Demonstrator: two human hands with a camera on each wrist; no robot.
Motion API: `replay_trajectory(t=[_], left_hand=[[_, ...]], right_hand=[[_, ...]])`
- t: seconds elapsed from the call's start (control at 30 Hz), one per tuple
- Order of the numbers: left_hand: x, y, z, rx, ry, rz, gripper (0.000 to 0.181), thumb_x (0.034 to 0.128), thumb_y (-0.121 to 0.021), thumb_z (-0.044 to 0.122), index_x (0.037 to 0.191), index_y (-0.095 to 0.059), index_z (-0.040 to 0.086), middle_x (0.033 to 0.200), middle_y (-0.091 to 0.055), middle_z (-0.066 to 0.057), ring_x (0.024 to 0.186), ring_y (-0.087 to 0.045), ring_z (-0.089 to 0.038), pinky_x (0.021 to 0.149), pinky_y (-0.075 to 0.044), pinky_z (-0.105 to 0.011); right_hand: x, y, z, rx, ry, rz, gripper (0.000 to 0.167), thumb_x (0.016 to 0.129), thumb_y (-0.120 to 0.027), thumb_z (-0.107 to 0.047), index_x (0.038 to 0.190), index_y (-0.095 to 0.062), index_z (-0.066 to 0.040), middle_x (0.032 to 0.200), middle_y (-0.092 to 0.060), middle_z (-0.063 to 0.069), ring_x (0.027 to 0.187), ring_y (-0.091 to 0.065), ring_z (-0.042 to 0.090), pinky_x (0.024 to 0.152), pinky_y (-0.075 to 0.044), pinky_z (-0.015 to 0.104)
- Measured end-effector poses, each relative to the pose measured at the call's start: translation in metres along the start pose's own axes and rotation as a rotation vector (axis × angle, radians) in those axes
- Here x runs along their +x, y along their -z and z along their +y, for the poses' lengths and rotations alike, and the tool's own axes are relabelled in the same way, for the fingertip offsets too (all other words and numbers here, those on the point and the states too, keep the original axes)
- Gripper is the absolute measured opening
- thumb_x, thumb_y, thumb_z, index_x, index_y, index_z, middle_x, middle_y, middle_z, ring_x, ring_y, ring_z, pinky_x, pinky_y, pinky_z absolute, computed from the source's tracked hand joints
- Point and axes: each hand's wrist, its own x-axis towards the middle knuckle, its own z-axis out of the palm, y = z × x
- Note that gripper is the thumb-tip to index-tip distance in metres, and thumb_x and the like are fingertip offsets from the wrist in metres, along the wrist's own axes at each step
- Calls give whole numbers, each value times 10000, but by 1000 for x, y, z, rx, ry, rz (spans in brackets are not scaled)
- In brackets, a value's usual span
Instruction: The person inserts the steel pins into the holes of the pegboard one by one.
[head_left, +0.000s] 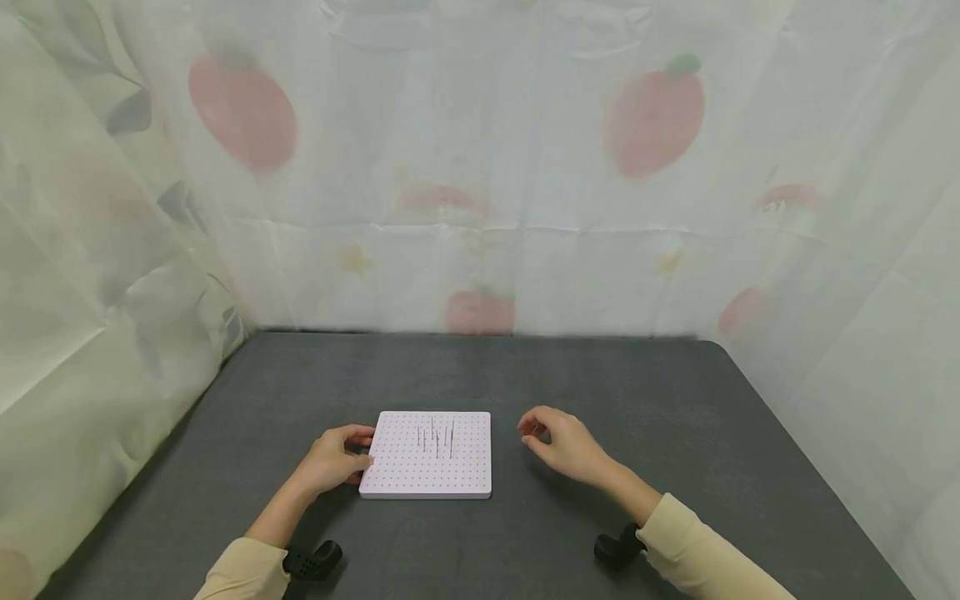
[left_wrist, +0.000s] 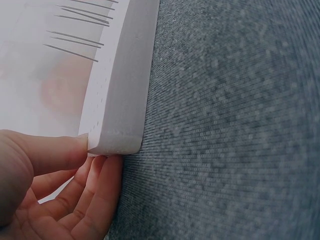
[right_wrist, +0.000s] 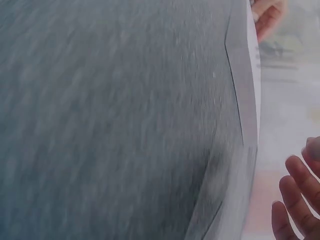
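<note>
A flat white pegboard [head_left: 420, 477] with a grid of small holes lies on the table, slightly left of the middle. Several thin metal pins [head_left: 452, 442] stand upright in it, mostly toward its far half; the left wrist view shows these pins [left_wrist: 75, 52] too. At the board's left edge, my left hand [head_left: 330, 461] grips it, the thumb on the top rim and the other fingers against the side. To the right of the board, apart from it, my right hand [head_left: 567, 446] hovers with loosely bent fingers. Nothing shows between the fingers of the right hand [right_wrist: 302, 195].
A dark grey cloth-like surface covers the table [head_left: 637, 392]. Behind it hangs a pale curtain [head_left: 480, 150] with fruit prints, which also runs along both sides. A black wrist device [head_left: 313, 560] sits under the left cuff, and a similar black device [head_left: 618, 548] under the right.
</note>
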Motion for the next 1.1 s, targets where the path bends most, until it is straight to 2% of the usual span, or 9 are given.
replay_trajectory(t=[0.17, 0.4, 0.63, 0.77, 1.1], left_hand=[[0, 0, 0, -3, 9, -3, 502, 822, -664, -23, 1309, -554, -71, 1196, -624, -239, 834, -666, -172, 621, -601, -344], [-1, 1, 2, 0, 9, -7, 501, 825, -655, -24, 1310, -548, -79, 1193, -614, -247, 823, -664, -171, 619, -600, -343], [-1, 0, 3, 13, 20, -3, 504, 820, -660, -20, 1310, -552, -68, 1189, -623, -230, 814, -649, -156, 628, -600, -349], [-1, 1, 4, 12, 24, -2, 503, 819, -662, -18, 1308, -555, -66, 1189, -623, -229, 814, -647, -153, 630, -601, -349], [-1, 1, 4, 2, 20, 0, 500, 814, -663, -28, 1301, -557, -73, 1180, -625, -231, 803, -647, -150, 626, -602, -348]], right_hand=[[-6, 9, 14, 22, -13, 22, 134, 894, -686, -89, 1027, -672, -82, 946, -695, -3, 831, -649, 121, 698, -529, 227], [-16, 10, 26, 41, -87, -19, 153, 908, -673, -115, 1053, -669, -67, 967, -701, 16, 839, -651, 128, 716, -535, 229], [-24, 6, 30, 30, -147, -64, 117, 888, -695, -110, 994, -661, -74, 829, -642, -35, 692, -503, -18, 609, -437, 176], [-27, 6, 31, 31, -163, -84, 105, 881, -704, -117, 964, -656, -75, 787, -599, -32, 659, -442, -27, 587, -388, 172], [-28, 5, 33, -5, -185, -107, 84, 859, -722, -113, 902, -651, -96, 776, -562, -31, 652, -422, -3, 590, -366, 179]])
